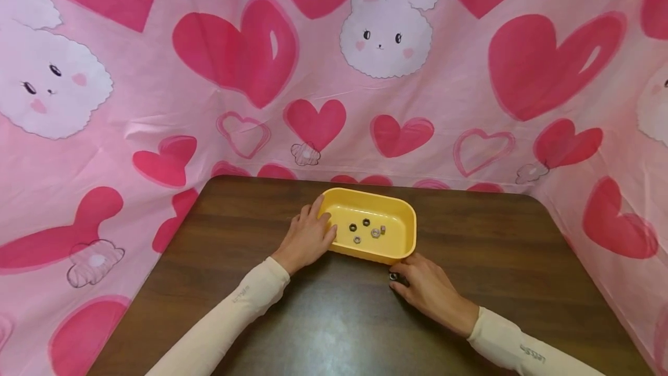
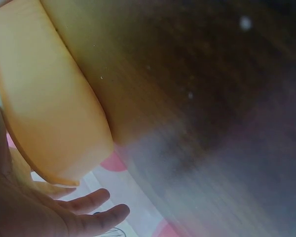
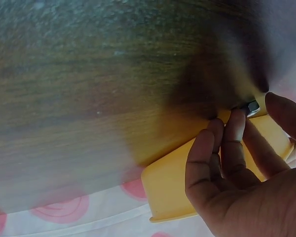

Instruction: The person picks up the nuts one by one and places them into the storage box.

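A yellow tray stands on the table with several small hex nuts inside, some black and some silver; one is a silver nut. My left hand rests at the tray's left end, its fingers fairly straight along the rim and the thumb reaching over the inside. In the left wrist view two fingers extend past the tray's outer wall. Just outside the tray's near right corner, my right hand pinches a dark nut between thumb and fingertips. The fingers partly hide that nut.
The dark wood-grain table extends around the tray. A pink cloth with hearts and rabbits hangs behind it and along both sides. The tray stands near the table's back edge.
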Tool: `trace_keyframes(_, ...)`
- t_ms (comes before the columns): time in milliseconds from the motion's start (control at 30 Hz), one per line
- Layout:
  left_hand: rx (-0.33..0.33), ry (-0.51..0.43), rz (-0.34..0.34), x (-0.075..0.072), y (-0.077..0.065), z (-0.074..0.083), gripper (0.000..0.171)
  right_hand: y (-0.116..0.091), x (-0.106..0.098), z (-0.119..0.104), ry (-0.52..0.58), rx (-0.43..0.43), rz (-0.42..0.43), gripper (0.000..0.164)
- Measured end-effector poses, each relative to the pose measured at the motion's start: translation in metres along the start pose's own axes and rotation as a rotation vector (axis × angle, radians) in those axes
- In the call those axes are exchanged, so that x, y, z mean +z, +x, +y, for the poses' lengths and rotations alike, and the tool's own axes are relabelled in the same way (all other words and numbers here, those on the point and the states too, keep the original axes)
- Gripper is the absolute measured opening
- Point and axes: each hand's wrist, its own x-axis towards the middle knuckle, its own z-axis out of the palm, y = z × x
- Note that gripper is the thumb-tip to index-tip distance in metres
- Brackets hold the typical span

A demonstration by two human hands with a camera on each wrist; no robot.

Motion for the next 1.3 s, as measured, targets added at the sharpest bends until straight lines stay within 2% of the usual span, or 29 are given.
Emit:
trace_keyframes(333, 0.000, 0.001, -0.003, 0.000, 0.001, 0.001, 0.050, 0.000, -0.003, 0.004, 0.044, 0.010, -0.032, 0.016)
trace_keyframes(733, -0.006, -0.001, -0.018, -0.002, 0.000, 0.002, 0.052, 0.000, -0.001, 0.003, 0.029, -0.017, 0.003, 0.016)
trace_keyframes(1033, 0.007, 0.002, -0.001, -0.003, -0.001, 0.003, 0.052, -0.004, -0.002, 0.002, 0.049, 0.019, 0.019, 0.015)
trace_keyframes(1300, 0.009, 0.004, -0.001, -0.003, -0.001, 0.002, 0.052, -0.009, -0.012, 0.006, 0.063, 0.088, -0.032, 0.017)
